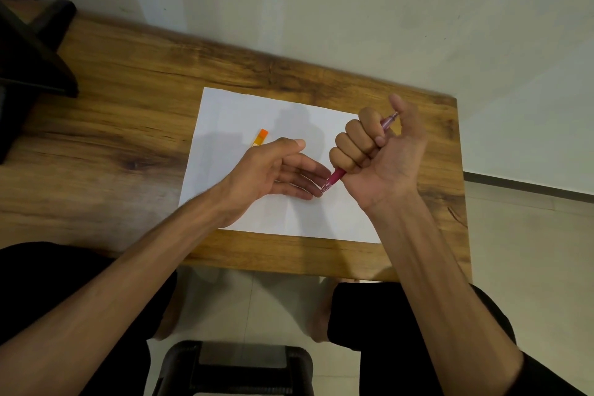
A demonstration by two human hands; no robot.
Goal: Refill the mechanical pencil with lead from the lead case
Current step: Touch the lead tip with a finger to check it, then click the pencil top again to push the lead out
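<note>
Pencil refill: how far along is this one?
Early. Done: the pencil is picked up, gripped in the right hand's fist. In hand: the left hand, fingers straight, meets the pencil's lower end. Left: the lead case lies untouched on the paper; no lead visible yet.

A wooden surface [128, 100] with dark grain stands against a plain pale wall [353, 10]. Light floor tiles [530, 251] lie beside and beneath it. A dark stool [238, 366] sits below, black furniture [29, 51] at far left.
</note>
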